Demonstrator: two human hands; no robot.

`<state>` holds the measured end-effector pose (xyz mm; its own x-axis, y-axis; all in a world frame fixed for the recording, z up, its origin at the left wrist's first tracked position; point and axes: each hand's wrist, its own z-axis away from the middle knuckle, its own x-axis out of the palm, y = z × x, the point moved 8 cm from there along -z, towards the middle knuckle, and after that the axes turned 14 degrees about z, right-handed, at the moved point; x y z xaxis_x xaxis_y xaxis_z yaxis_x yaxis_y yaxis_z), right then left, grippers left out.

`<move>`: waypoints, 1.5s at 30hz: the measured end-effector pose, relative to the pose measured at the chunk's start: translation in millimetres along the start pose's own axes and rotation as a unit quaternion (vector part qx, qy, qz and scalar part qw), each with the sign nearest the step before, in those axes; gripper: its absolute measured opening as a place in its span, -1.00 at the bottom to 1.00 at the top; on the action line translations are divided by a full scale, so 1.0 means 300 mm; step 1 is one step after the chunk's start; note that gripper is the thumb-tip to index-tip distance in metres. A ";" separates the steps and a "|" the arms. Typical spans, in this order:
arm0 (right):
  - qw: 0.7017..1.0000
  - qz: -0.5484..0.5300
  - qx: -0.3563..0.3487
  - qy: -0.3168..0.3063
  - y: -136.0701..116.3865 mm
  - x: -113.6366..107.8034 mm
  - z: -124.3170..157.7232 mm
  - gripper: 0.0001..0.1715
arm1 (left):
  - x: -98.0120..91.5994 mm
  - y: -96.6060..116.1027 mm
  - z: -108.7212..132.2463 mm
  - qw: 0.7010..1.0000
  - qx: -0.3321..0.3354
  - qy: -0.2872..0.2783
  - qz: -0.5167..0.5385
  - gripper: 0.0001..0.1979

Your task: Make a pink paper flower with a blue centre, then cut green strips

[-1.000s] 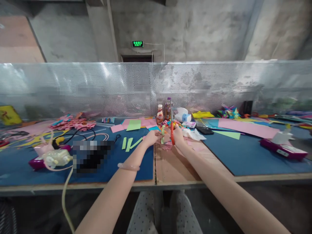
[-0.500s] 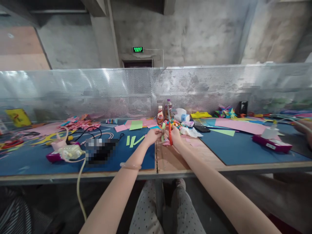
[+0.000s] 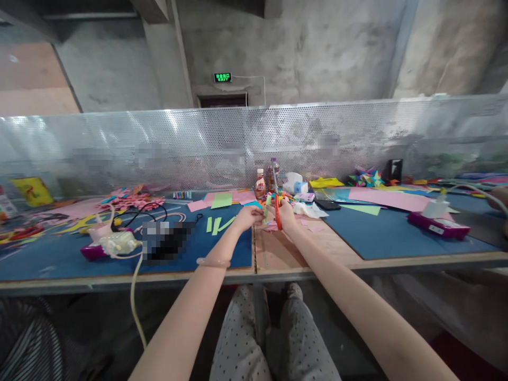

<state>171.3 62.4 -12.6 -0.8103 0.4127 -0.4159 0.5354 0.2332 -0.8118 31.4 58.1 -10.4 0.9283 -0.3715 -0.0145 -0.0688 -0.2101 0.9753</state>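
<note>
Near the middle of the table, my left hand [image 3: 251, 216] pinches a narrow light green paper strip [image 3: 267, 207]. My right hand [image 3: 286, 215] is wrapped round red-handled scissors [image 3: 278, 216], their blades pointing up and away from me. The strip stands between the two hands, just left of the scissors; whether the blades touch it I cannot tell. Small coloured paper pieces [image 3: 273, 226] lie under and behind the hands. Several light green strips [image 3: 216, 226] rest on the blue mat to the left.
Two bottles [image 3: 260, 184] stand behind the hands, beside a tissue pack [image 3: 294, 185]. A glue gun [image 3: 113, 241] and cables lie left, another purple device [image 3: 438, 225] right. Part of another person's hand [image 3: 498, 198] shows at the right edge.
The view has shifted slightly. My hands remain close together with the strip and scissors, and the other person's hand has moved further toward the right edge.
</note>
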 end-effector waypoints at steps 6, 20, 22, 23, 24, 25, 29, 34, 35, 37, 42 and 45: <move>1.000 0.009 -0.013 0.008 -0.009 0.001 -0.001 -0.75 | -0.007 0.000 -0.001 1.000 0.010 0.001 -0.004 -0.87; 0.999 0.003 -0.039 0.027 -0.023 -0.010 0.005 -0.70 | -0.015 -0.006 -0.002 1.000 0.013 -0.005 -0.009 -0.86; 0.999 0.002 -0.037 0.027 -0.025 -0.011 0.007 -0.70 | -0.012 -0.006 -0.002 1.000 0.012 -0.007 -0.004 -0.86; 0.999 0.003 -0.036 0.026 -0.025 -0.011 0.008 -0.70 | -0.009 -0.005 -0.001 1.000 0.011 -0.008 -0.002 -0.86; 0.999 0.003 -0.035 0.025 -0.026 -0.011 0.009 -0.70 | -0.007 -0.004 0.000 1.000 0.010 -0.009 0.001 -0.86; 0.999 0.003 -0.033 0.024 -0.026 -0.011 0.009 -0.69 | -0.005 -0.003 0.000 1.000 0.010 -0.010 0.003 -0.86; 0.999 0.009 -0.029 0.023 -0.021 -0.006 0.006 -0.70 | -0.002 0.003 0.005 1.000 0.009 -0.007 0.005 -0.86; 0.999 0.018 -0.019 0.024 -0.008 0.004 0.002 -0.72 | 0.000 0.010 0.016 1.000 0.004 -0.003 0.004 -0.87; 0.999 0.018 -0.017 0.024 -0.007 0.005 0.002 -0.72 | 0.000 0.011 0.017 1.000 0.003 -0.003 0.003 -0.87; 0.999 0.019 -0.012 0.025 -0.003 0.005 0.002 -0.72 | 0.000 0.010 0.017 1.000 0.001 -0.001 0.001 -0.87; 1.000 0.018 0.018 0.017 0.018 -0.003 -0.008 -0.74 | -0.010 0.000 0.015 1.000 -0.009 0.007 -0.018 -0.84; 1.000 -0.001 0.028 -0.010 0.038 0.002 -0.018 -0.71 | -0.010 -0.005 0.022 0.999 -0.022 -0.006 -0.044 -0.86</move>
<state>178.2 69.9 -19.8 -0.8164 0.3938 -0.4224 0.5202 0.1842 -0.8339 26.1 53.6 -13.3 0.9258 -0.3640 -0.1025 0.0290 -0.2019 0.9790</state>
